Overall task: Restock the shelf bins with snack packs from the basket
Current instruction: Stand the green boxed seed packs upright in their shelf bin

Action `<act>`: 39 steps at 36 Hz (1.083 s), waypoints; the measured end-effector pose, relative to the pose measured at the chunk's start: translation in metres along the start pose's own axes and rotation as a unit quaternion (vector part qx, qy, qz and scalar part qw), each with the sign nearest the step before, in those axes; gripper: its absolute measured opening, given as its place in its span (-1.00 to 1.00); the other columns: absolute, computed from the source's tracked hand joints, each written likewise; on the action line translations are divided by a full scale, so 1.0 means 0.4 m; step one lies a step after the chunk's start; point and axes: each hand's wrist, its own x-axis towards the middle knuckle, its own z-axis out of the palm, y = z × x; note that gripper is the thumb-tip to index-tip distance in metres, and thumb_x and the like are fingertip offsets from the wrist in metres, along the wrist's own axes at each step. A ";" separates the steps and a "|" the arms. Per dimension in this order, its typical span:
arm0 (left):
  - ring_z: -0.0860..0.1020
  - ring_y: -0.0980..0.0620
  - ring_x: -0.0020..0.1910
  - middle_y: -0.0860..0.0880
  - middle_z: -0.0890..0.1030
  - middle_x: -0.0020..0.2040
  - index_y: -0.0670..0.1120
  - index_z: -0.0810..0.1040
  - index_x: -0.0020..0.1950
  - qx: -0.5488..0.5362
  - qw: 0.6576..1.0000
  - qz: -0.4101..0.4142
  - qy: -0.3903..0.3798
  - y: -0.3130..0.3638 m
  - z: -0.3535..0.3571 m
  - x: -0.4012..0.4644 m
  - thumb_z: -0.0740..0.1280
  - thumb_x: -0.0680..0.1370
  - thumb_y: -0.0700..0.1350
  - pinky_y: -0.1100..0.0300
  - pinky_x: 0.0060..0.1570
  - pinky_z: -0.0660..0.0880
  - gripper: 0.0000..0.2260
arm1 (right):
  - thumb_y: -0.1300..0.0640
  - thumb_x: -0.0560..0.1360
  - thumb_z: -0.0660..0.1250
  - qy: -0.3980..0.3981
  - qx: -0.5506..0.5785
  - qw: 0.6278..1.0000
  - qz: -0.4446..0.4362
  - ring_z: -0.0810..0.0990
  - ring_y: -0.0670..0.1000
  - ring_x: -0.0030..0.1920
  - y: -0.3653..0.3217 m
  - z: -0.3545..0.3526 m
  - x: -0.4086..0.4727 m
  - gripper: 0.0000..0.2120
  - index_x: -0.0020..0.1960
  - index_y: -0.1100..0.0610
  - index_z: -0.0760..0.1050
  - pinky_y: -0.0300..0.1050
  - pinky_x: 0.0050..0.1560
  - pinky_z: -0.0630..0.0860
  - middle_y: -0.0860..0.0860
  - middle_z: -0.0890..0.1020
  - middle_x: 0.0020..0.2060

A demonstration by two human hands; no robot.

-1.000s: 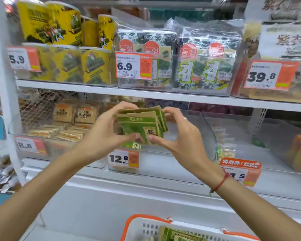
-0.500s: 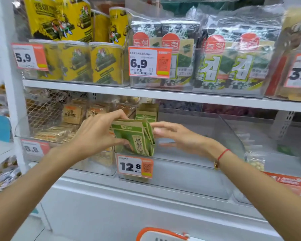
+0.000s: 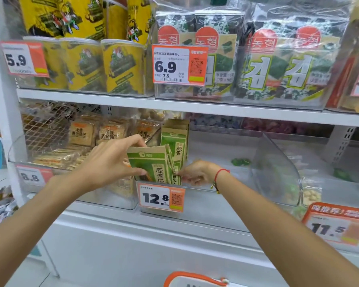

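- So the small stack of green snack packs had dropped from chest height, where both hands were squaring it up a second earlier, down into the front of the clear bin behind the 12.8 price tag. The bottom edges were already below the bin's front lip.
- The left hand was curled round the stack's left side, fingers over the top edge and thumb low on the front, so it had a proper grip on it.
- The right hand had let go of the stack's right edge and slipped lower. It was pinching the bottom corner of the packs right at the bin front, fingers curled in. Looked like it was guiding them, not carrying them.
- A couple more of the same green packs stood upright just behind the stack, deeper in the same bin.
- The rest of that bin to the right was bare plastic, so plenty of room left.
- The basket only poked in at the bottom of the view, just an orange rim. Couldn't tell what was still in it.
- My read: this batch was basically placed, it just needed letting go and maybe a nudge upright. Then back to the basket for more.
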 end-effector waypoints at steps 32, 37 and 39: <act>0.26 -0.06 0.43 -0.06 0.25 0.46 -0.08 0.01 0.53 0.357 0.933 -0.011 -0.054 0.067 0.159 0.227 0.46 0.37 -0.06 -0.01 0.46 0.06 -0.13 | 0.29 0.44 0.32 0.158 0.044 0.968 -0.192 0.54 0.08 0.08 0.010 -0.019 0.072 -0.53 0.33 0.10 0.39 -0.17 0.06 0.48 0.05 0.55 -0.02; 0.26 -0.09 0.43 -0.09 0.25 0.45 -0.13 0.03 0.51 0.376 0.924 -0.032 -0.060 0.089 0.166 0.228 0.53 0.26 0.16 -0.05 0.48 0.04 0.01 | 0.38 0.30 0.45 0.081 0.014 0.971 -0.224 0.57 0.09 0.10 0.010 -0.021 0.038 -0.55 0.12 0.12 0.45 -0.04 0.13 0.54 0.10 0.62 0.05; 0.27 -0.11 0.42 -0.09 0.29 0.43 -0.14 0.06 0.50 0.383 0.920 -0.044 -0.067 0.097 0.160 0.228 0.52 0.21 0.26 -0.06 0.47 0.05 0.05 | 0.39 0.29 0.48 0.050 0.028 0.971 -0.234 0.60 0.04 0.06 0.012 -0.031 0.031 -0.54 0.13 0.13 0.48 -0.08 0.12 0.54 0.07 0.64 0.03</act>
